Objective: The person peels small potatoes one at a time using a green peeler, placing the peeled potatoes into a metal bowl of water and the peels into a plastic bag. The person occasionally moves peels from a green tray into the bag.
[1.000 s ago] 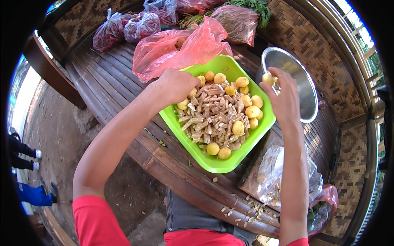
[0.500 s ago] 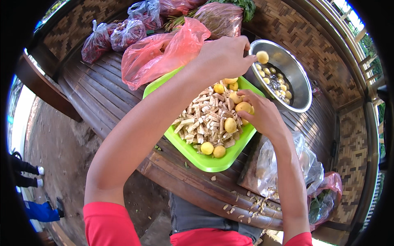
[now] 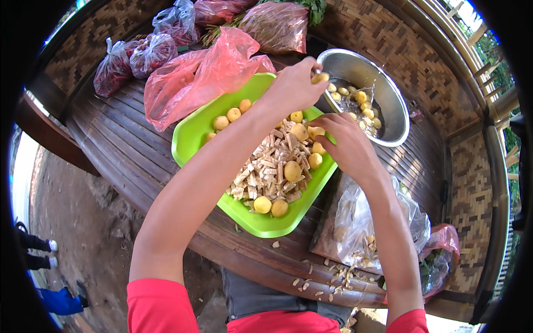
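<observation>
My left hand (image 3: 297,86) reaches across the tray to the near-left rim of a metal bowl (image 3: 403,114). Its fingers pinch a small yellow potato (image 3: 320,77). Several pale potatoes (image 3: 368,113) lie in water in the bowl, and the water splashes up among them. My right hand (image 3: 348,141) is over the right side of a lime-green tray (image 3: 260,226). Its thumb and fingers close on another yellow potato (image 3: 315,132). Cut beige sticks (image 3: 260,166) are heaped in the tray, with more round potatoes (image 3: 279,208) on top and along the edges.
Pink plastic bags (image 3: 208,69) and tied bags of dark red produce (image 3: 152,55) stand at the back left. A clear bag (image 3: 355,222) lies on a board at the right, beside scattered peelings (image 3: 338,277). Woven panels (image 3: 400,55) border the slatted bamboo bench (image 3: 119,133).
Water now splashes in the metal bowl. My left hand has drawn slightly back with a potato in its fingers, and my right fingers have closed over a potato in the tray. The view has shifted.
</observation>
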`<state>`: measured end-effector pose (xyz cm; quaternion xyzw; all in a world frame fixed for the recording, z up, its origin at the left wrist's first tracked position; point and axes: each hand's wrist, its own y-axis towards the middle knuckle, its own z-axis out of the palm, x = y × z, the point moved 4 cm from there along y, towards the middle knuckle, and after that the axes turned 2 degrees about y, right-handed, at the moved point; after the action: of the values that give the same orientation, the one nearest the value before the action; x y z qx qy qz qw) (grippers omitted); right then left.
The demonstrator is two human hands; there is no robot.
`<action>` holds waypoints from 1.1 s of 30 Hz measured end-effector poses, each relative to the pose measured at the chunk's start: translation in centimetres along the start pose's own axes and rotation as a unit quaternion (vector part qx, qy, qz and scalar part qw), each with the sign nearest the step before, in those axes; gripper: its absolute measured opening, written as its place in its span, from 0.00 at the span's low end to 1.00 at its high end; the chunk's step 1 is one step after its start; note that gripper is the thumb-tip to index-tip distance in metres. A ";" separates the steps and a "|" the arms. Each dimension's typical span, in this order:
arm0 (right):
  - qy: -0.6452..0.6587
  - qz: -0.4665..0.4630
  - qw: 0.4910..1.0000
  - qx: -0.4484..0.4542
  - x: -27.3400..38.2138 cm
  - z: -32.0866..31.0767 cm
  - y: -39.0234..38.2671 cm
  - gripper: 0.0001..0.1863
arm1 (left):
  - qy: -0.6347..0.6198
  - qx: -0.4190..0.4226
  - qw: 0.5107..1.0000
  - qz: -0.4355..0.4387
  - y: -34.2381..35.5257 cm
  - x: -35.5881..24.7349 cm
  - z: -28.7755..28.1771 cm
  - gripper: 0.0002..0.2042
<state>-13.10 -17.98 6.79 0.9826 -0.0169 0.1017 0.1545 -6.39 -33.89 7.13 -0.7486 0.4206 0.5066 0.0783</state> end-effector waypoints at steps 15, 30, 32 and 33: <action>-0.149 0.122 0.970 -0.146 -0.4 -4.4 1.4 0.16 | 0.392 0.322 0.859 0.072 -4.4 -0.5 0.3 0.18; -0.054 0.068 0.986 0.142 -0.3 3.1 -1.4 0.19 | 0.147 -0.001 0.982 0.120 1.6 -5.2 1.7 0.31; -0.049 0.092 0.976 0.190 -0.2 2.9 -1.1 0.21 | 0.201 -0.173 0.936 0.230 1.5 -6.9 1.5 0.31; -0.043 0.081 0.979 0.185 0.1 2.4 -0.9 0.20 | 0.151 -0.148 0.950 0.230 1.6 -6.9 1.5 0.29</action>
<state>-12.49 -17.85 4.29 0.9930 -0.0835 0.0732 -0.0394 -9.49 -30.30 12.55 -0.7020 0.5086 0.4489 -0.2169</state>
